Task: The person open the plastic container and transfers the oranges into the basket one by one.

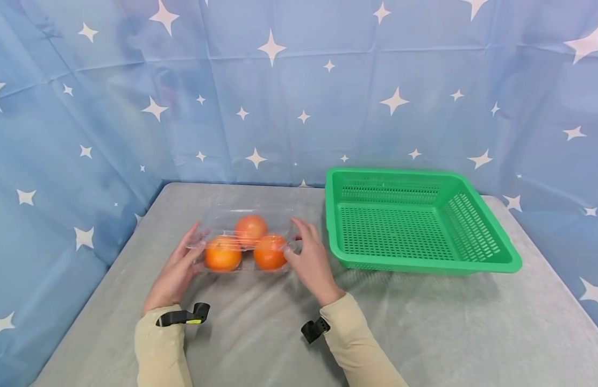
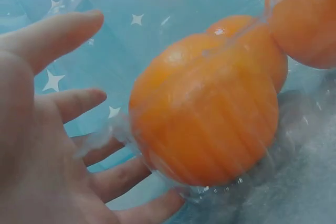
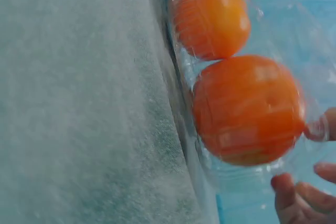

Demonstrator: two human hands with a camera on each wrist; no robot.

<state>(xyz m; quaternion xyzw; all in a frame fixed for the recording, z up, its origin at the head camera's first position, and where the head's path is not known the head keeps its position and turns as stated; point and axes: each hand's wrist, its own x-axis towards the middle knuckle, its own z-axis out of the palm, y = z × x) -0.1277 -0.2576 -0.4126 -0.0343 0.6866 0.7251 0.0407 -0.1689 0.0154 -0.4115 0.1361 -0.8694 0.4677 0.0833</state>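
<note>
A clear plastic clamshell box (image 1: 246, 266) sits on the table with three orange, round fruits (image 1: 223, 253) visible through it. Its transparent lid (image 1: 221, 215) slants over the fruits, the front edge crossing in front of them. At the left end is my left hand (image 1: 175, 271), its fingers extended along the box and its thumb (image 2: 79, 32) standing apart. My right hand (image 1: 311, 260) holds the right end, thumb (image 3: 317, 129) at the rim and fingertips (image 3: 283, 184) against the side. The far fruit (image 1: 250, 230) is partly covered by the front two.
To the right of the box stands a green perforated plastic basket (image 1: 425, 265), close by my right hand. A grey cloth covers the table (image 1: 260, 333). Behind and at the sides hangs a blue curtain (image 1: 299, 80) with white stars.
</note>
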